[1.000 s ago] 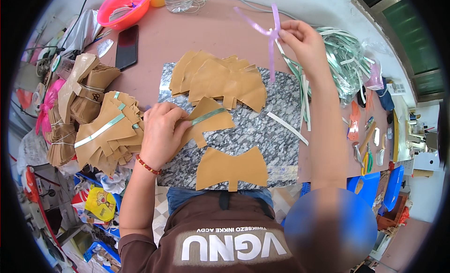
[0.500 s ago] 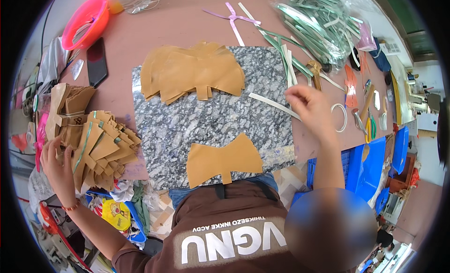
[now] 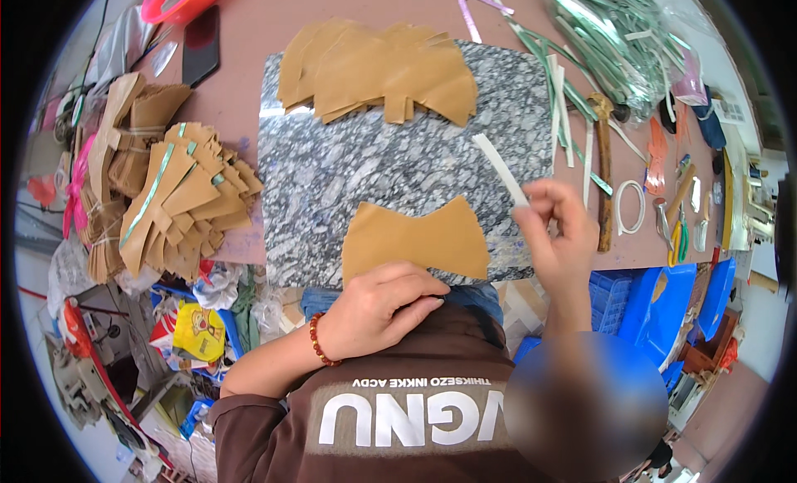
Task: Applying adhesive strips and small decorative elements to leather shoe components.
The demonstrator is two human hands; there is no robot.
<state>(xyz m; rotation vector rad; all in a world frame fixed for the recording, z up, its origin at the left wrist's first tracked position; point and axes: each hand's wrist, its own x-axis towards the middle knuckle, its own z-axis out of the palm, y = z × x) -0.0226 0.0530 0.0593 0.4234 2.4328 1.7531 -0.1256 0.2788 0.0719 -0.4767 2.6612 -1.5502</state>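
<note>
Tan leather piece (image 3: 415,238), bow-tie shaped, is lying on the near edge of the speckled granite slab (image 3: 332,176). Left hand (image 3: 378,309) is resting loosely curled at its near edge, holding nothing; right hand (image 3: 556,230) is pinching a white strip (image 3: 501,169) between its fingertips. Judged step: the strip is being brought to the piece, so the next move calls for lining it up. Yellow printed packet (image 3: 199,332) is lying below the table edge; blue crates (image 3: 656,296) are sitting at right.
</note>
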